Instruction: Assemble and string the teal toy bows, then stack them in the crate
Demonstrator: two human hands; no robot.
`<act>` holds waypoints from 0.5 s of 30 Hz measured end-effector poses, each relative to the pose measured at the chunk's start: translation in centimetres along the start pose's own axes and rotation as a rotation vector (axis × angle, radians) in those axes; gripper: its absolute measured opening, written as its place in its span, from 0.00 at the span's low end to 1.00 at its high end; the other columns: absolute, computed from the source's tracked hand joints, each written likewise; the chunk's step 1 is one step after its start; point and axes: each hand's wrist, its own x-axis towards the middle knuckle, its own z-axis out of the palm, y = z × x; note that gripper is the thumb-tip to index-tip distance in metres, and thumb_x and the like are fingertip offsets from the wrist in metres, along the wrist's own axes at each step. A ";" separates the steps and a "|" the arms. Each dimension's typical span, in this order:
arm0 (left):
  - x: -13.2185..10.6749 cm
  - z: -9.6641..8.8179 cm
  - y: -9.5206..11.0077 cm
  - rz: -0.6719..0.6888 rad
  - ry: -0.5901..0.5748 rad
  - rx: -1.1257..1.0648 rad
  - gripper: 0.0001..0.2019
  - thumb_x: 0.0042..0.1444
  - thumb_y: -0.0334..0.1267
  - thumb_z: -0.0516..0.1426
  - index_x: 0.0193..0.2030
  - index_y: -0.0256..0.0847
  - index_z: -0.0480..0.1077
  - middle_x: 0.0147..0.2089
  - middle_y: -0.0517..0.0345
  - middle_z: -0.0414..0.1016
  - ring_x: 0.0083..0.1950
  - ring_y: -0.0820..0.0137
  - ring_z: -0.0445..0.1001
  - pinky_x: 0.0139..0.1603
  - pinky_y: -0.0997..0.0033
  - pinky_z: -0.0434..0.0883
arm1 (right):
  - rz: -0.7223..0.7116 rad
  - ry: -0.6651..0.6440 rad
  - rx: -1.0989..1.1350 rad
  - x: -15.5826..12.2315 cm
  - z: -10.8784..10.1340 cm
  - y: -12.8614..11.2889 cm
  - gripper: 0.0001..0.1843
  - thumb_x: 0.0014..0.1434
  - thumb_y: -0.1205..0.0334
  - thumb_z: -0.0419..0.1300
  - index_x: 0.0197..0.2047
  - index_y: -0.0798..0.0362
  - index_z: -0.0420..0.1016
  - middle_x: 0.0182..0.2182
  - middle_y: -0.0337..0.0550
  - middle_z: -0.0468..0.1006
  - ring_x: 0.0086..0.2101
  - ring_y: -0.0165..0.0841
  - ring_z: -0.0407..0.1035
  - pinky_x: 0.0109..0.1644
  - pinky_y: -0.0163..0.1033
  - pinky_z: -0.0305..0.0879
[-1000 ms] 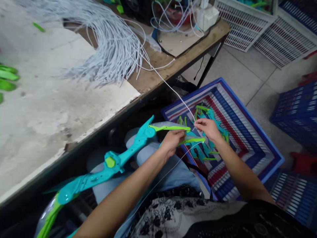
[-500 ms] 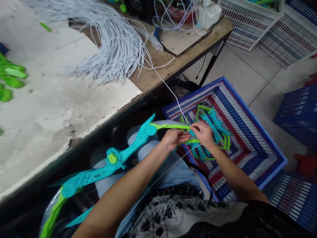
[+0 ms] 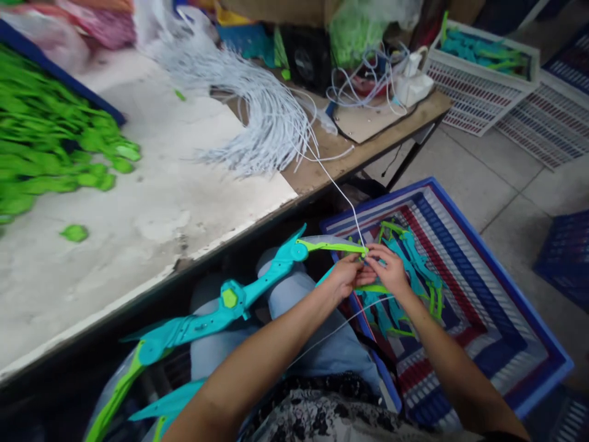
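A teal and lime-green toy bow (image 3: 197,325) lies across my lap, its far green limb (image 3: 329,246) reaching to both hands. My left hand (image 3: 348,276) is at the limb's end, thumb and fingers closed about it, partly hidden. Pinched at the tip, my right hand (image 3: 389,269) has its thumb and fingertips on a white cord (image 3: 354,212). This cord runs up from the tip to the bundle of white cords (image 3: 271,116) on the table. Another stretch of cord (image 3: 340,334) passes below my hands toward my lap. The exact knot or slot at the tip is too small to make out.
Beneath my hands stands a blue-rimmed crate (image 3: 506,301) holding several teal and green bows (image 3: 416,261). Green plastic pieces (image 3: 50,135) are heaped on the table (image 3: 151,209) at left. A power socket (image 3: 414,89) and white crates (image 3: 478,101) are farther back.
The view has shifted up and left, bringing in more of the table and the green heap. Both hands stay at the bow's tip, and the right fingers have shifted slightly there.
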 end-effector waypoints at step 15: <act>-2.7 0.0 0.0 0.125 0.059 0.174 0.10 0.57 0.27 0.51 0.25 0.37 0.64 0.18 0.57 0.70 0.18 0.72 0.71 0.22 0.73 0.70 | 0.133 -0.414 -0.140 3.4 -0.8 -0.3 0.16 0.50 0.67 0.59 0.44 0.54 0.78 0.36 0.44 0.80 0.31 0.32 0.72 0.38 0.37 0.69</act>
